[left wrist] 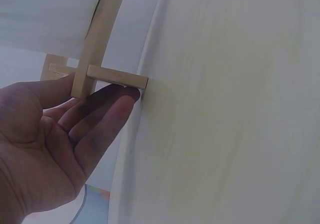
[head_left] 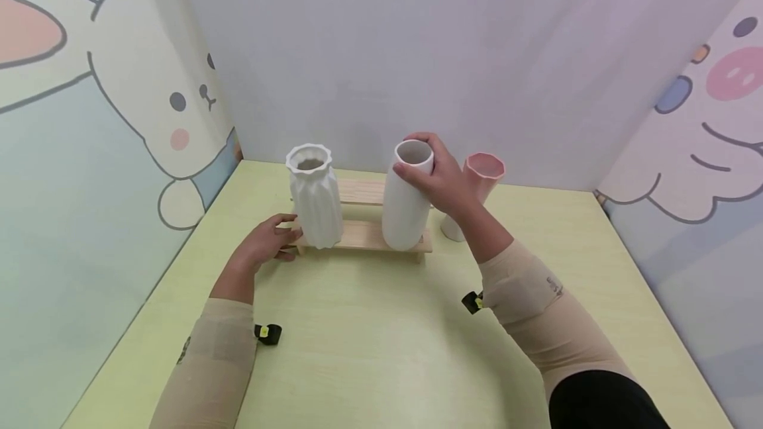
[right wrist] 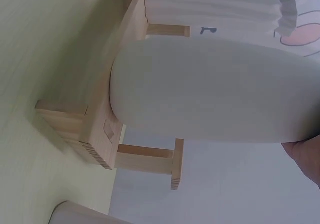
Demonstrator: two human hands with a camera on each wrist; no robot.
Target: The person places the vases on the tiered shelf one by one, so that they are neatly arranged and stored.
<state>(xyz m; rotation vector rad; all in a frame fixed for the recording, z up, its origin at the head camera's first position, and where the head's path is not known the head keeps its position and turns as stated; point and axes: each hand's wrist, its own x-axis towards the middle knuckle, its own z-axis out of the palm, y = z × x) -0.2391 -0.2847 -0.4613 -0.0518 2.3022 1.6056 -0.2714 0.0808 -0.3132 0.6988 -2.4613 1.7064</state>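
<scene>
Right hand point(head_left: 440, 176) grasps the smooth vase point(head_left: 404, 207) near its top; base on the shelf point(head_left: 363, 234), lower tier, right end. Left hand point(head_left: 268, 239) grips the shelf's left end. Step in hand, apparently: positioning this vase; next move likely calls for a steady, upright release

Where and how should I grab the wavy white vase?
Probably around the neck of the wavy vase, coming from the left: it narrows below the flared rim, it stands upright, and the smooth vase is on its right.
</scene>
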